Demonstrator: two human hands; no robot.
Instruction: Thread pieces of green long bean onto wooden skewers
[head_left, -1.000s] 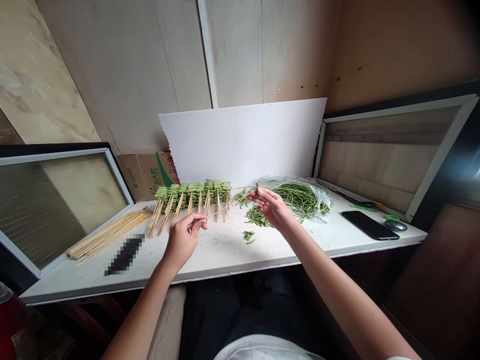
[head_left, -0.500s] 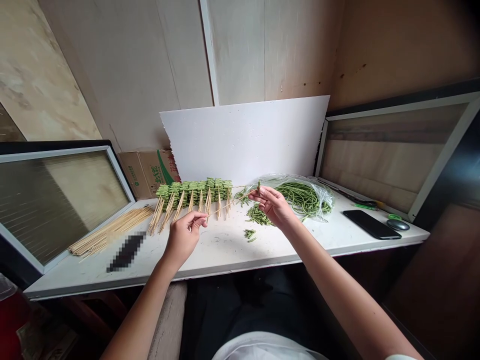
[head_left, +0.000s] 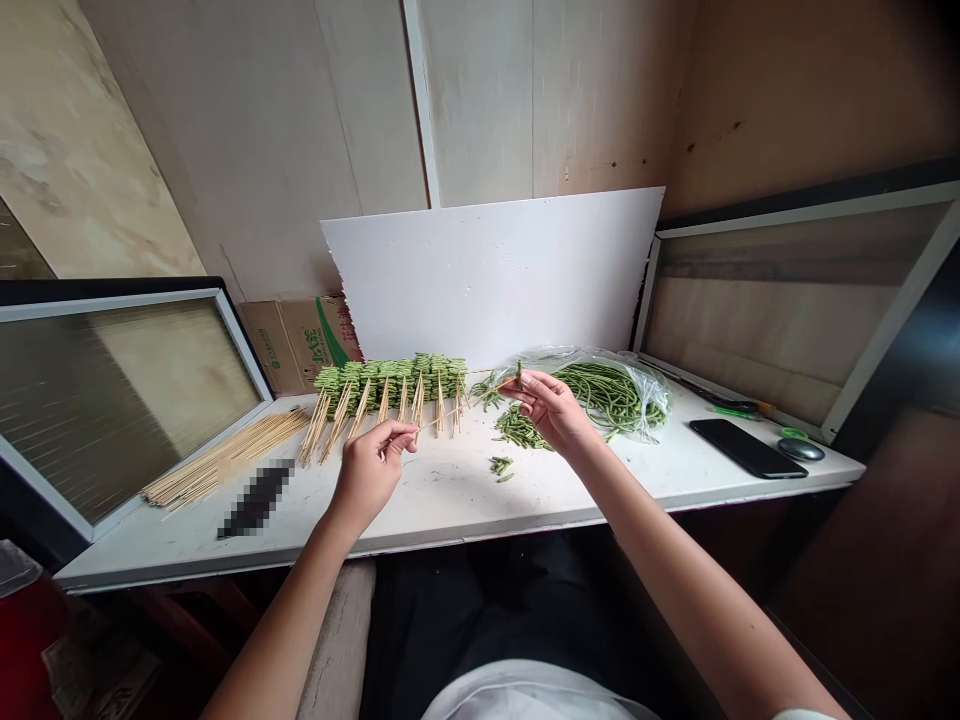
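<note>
left grip (head_left: 373, 458): skewer (head_left: 428, 426) | right grip (head_left: 551, 410): bean piece (head_left: 520, 370) | bagged beans (head_left: 611, 395) beyond

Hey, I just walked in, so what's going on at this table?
A person's left hand holds a thin skewer, and the right hand pinches a short bean piece by its far end. Beyond the left hand, loaded skewers are stacked in a row; bare skewers lie further left. Loose cut pieces and long beans in a clear bag are near the right hand.
</note>
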